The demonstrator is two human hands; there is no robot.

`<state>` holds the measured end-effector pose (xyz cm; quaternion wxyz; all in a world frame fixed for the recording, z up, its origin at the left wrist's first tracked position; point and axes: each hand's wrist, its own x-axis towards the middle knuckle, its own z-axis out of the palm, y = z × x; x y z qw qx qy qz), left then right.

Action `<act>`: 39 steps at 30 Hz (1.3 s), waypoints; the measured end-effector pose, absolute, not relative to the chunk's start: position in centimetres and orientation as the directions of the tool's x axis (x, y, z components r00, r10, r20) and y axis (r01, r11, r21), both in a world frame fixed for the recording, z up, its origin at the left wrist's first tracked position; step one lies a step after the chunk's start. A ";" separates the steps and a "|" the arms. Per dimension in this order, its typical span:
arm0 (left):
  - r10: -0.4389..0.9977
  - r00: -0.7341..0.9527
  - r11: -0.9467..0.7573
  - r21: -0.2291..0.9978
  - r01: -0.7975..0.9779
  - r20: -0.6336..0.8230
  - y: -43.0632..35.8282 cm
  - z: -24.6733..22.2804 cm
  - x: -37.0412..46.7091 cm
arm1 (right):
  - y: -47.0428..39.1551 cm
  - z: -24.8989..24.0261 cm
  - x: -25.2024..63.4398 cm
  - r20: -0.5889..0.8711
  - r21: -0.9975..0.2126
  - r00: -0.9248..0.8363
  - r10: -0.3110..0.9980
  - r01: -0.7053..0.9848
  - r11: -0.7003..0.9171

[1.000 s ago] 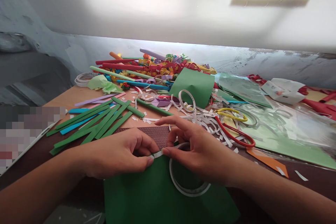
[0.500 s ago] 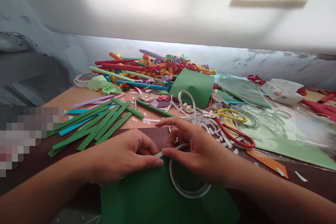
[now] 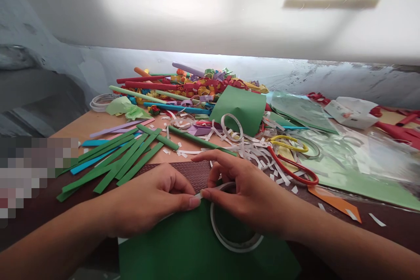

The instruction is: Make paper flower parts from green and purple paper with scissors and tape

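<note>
A dark green paper sheet [image 3: 177,249] lies in front of me at the bottom of the head view. My left hand [image 3: 154,199] pinches its far edge together with a thin white strip of tape, thumb on top. Just to the right, my right hand [image 3: 246,192] pinches the same tape between thumb and forefinger, its other fingers partly curled. From there the tape leads to a roll of white double-sided tape [image 3: 236,248], which rests over the green sheet below my right palm. Part of the roll is hidden behind that hand.
Green paper strips [image 3: 134,162] lie at left. Scissors [image 3: 292,170] with red and yellow handles rest among white scraps at right. Behind are a curved green sheet [image 3: 241,109], another tape roll [image 3: 241,133] and piled paper flowers [image 3: 193,85]. Plastic-covered green paper [image 3: 370,183] lies far right.
My left hand has shifted slightly left along the sheet's edge, and a whitish line of tape now shows beneath it. The sheet's left side reaches farther left. My right hand keeps its pinch.
</note>
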<state>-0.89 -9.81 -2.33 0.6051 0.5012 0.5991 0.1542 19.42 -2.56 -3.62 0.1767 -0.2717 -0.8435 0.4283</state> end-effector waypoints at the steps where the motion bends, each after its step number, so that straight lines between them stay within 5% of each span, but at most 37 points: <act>1: 0.788 0.237 0.450 0.793 0.410 -0.569 -9.9 -2.3 -0.9 | -2.6 -3.5 19.5 0.067 -0.805 -0.787 0.613 0.320 0.499; 16: 0.791 0.138 0.556 0.795 0.245 -0.596 -11.9 -1.7 -2.3 | -1.2 -1.4 21.5 0.252 -0.609 -0.744 0.619 0.375 0.699; 23: 0.796 0.215 0.451 0.792 0.412 -0.566 -11.5 -0.8 -1.6 | -1.7 -1.9 21.0 0.369 -0.531 -0.740 0.562 0.328 0.781; 29: 0.838 0.113 0.397 0.738 0.545 -0.534 -9.6 -0.4 -0.6 | -1.9 -2.1 21.0 0.472 -0.473 -0.737 0.484 0.251 0.844; 39: 0.830 0.164 0.410 0.782 0.469 -0.533 -10.2 -0.7 -0.6 | -1.8 -1.7 21.2 0.370 -0.316 -0.798 0.476 0.374 0.872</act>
